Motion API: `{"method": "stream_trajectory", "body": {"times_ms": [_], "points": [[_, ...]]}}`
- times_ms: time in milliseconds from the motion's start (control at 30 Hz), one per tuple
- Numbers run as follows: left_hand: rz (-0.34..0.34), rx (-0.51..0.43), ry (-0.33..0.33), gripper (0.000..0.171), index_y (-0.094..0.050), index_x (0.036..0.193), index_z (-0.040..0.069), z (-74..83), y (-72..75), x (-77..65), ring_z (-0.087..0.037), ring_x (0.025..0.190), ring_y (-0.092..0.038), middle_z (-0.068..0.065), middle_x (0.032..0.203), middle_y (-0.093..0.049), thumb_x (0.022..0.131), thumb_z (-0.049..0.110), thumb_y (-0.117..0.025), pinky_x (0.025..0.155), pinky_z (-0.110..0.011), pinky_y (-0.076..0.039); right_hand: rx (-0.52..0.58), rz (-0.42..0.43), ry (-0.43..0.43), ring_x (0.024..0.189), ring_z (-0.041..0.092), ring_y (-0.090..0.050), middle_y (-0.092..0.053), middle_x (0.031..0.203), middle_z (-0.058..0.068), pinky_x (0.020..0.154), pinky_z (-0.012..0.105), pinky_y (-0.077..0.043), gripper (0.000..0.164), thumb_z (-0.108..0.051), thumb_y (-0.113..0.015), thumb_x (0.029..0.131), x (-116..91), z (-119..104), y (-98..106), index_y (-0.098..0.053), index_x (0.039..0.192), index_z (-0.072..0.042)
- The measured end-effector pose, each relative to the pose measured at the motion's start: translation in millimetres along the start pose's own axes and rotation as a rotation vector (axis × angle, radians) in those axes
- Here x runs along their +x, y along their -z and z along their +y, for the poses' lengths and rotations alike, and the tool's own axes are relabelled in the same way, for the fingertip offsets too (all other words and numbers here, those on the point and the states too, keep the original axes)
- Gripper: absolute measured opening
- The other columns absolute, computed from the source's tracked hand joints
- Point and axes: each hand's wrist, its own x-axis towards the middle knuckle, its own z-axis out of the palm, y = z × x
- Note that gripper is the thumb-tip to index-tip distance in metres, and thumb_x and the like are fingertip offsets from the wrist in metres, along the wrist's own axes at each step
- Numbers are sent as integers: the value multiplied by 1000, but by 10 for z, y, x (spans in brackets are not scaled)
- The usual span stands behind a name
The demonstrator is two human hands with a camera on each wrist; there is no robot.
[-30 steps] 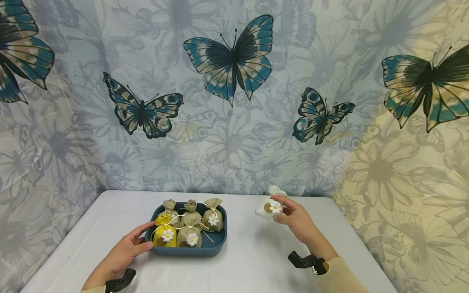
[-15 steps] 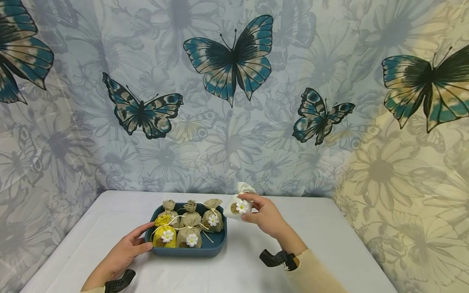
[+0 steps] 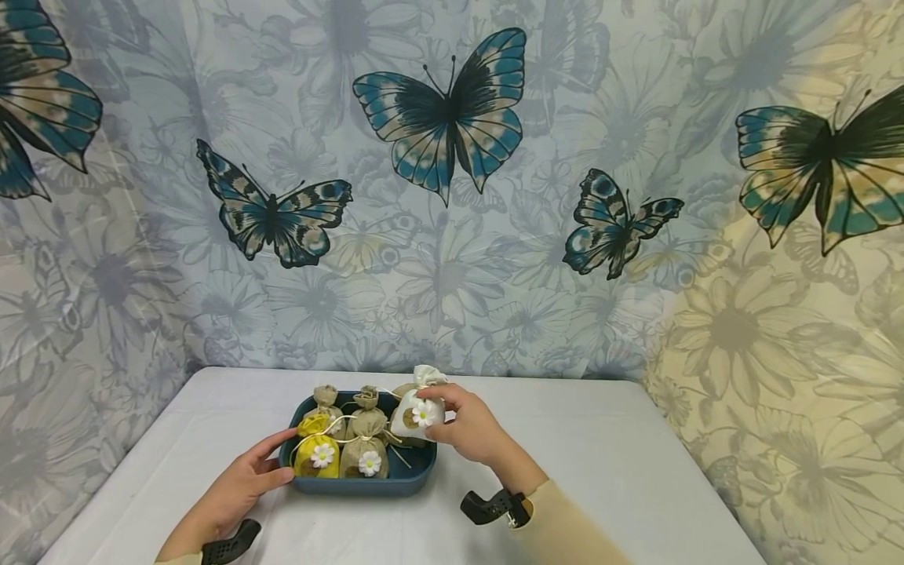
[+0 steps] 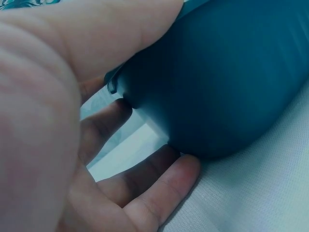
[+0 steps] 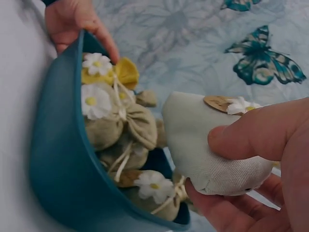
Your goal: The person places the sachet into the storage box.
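My right hand [image 3: 475, 428] pinches a white drawstring sachet [image 3: 406, 416], decorated with a white daisy and a brown tag, between thumb and fingers. The sachet is tilted above the right end of a blue bin [image 3: 360, 486], partly covering a tan sachet [image 5: 169, 205] behind it. Also in the bin are a yellow sachet [image 3: 308, 459] at front left, a tan one [image 3: 367, 445] beside it, and further tan ones at the back. My left hand [image 3: 240, 485] holds the bin's left end, its fingertips [image 4: 181, 176] against the outer wall.
A white cloth [image 3: 579, 447] covers the table under the bin. Behind and at both sides hang pale fabric walls [image 3: 452, 298] printed with flowers and butterflies. A black strap mount [image 3: 494, 508] sits on my right wrist.
My right hand has carried the white sachet leftward from the right part of the table to above the bin's right end. The left hand and the bin have stayed put.
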Motion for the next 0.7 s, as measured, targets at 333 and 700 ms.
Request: {"method": "stream_trajectory", "body": {"times_ms": [333, 700], "points": [[8, -2, 11, 75, -25, 157, 4, 2, -9, -3, -53, 140, -22, -28, 161, -4, 97, 18, -69, 102, -59, -39, -90, -26, 15, 97, 22, -61, -59, 116, -5, 71, 32, -54, 50, -4, -81, 78, 34, 104, -229, -71, 122, -26], [2, -1, 3, 75, -26, 157, 4, 2, -3, 2, -53, 141, -20, -27, 161, -5, 97, 18, -69, 103, -63, -34, -190, -15, 1, 97, 19, -59, -60, 121, -4, 74, 35, -50, 49, -7, -82, 76, 40, 231, -317, -72, 120, -28]]}}
